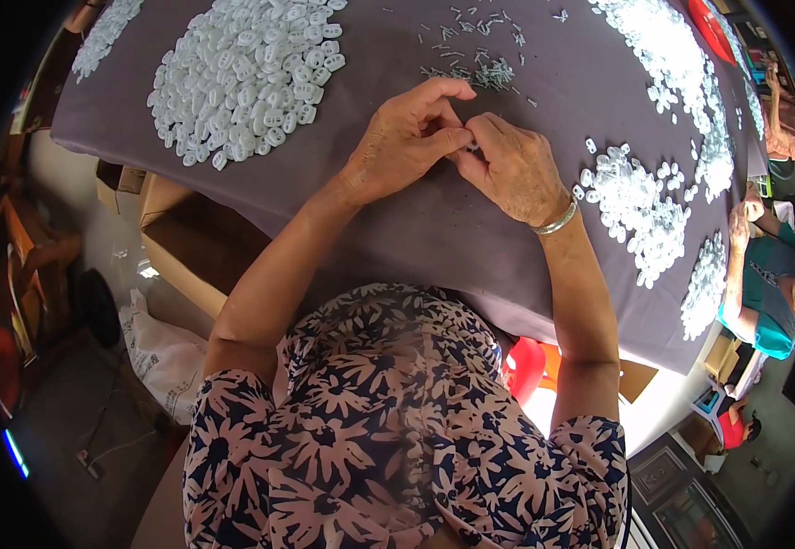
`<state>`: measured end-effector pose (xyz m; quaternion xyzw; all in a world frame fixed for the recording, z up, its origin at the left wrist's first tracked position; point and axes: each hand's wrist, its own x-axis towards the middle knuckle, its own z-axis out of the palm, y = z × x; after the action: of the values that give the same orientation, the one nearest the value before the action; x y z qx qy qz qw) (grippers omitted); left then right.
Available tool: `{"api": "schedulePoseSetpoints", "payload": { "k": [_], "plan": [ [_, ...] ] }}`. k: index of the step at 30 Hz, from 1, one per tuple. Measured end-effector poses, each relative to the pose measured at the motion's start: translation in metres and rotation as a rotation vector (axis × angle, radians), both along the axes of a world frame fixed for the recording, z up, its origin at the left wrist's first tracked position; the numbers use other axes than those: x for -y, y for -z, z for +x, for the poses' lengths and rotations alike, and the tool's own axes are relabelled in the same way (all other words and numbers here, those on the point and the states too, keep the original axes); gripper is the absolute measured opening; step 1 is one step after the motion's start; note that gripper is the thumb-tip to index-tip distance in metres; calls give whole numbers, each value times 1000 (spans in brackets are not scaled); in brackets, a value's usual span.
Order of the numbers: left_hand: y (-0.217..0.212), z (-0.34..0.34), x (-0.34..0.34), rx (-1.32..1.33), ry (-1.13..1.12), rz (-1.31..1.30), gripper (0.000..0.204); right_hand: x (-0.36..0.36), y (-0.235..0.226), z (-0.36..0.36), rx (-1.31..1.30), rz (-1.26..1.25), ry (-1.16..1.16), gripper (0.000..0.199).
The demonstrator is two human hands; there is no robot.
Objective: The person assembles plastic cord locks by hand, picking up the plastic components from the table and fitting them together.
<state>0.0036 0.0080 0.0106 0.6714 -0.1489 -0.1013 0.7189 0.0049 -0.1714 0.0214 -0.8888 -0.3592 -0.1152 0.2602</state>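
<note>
Small whitish piece (472, 146), pinched at fingertips where left hand (405, 137) and right hand (515, 169) meet. Mostly covered, can't read shape or tilt. Sits just near side of metal pins (494, 75).

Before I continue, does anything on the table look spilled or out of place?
Slightly: thin silvery metal pieces lie scattered beyond their denser heap on the dark purplish-grey tablecloth, pointing every way, so they look loosely spilled.

Left fingers (451, 140) and right fingers (473, 170) meet at a small pale piece (472, 145) near scattered metal pins (494, 75).
</note>
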Motion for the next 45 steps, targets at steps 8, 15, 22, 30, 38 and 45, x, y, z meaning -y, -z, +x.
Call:
{"api": "schedulePoseSetpoints", "payload": {
  "k": [8, 15, 22, 30, 38, 45],
  "plan": [
    [0, -3, 1, -41, 36, 9, 42, 1, 5, -1, 82, -10, -12, 22],
    [-5, -11, 4, -98, 35, -49, 45, 5, 10, -3, 89, 5, -69, 22],
    [-3, -13, 2, -94, 52, -61, 45, 0, 12, -6, 113, -46, -45, 23],
    [-5, -11, 2, -59, 38, 12, 43, -2, 19, 0, 130, -38, -42, 24],
    [-3, -14, 5, 1, -145, -129, 28, -2, 6, -7, 40, 110, 44, 30],
    [-32, 13, -69, 292, -384, 642, 11, 42, -23, 10, -185, 712, 257, 38]
  ]
}}
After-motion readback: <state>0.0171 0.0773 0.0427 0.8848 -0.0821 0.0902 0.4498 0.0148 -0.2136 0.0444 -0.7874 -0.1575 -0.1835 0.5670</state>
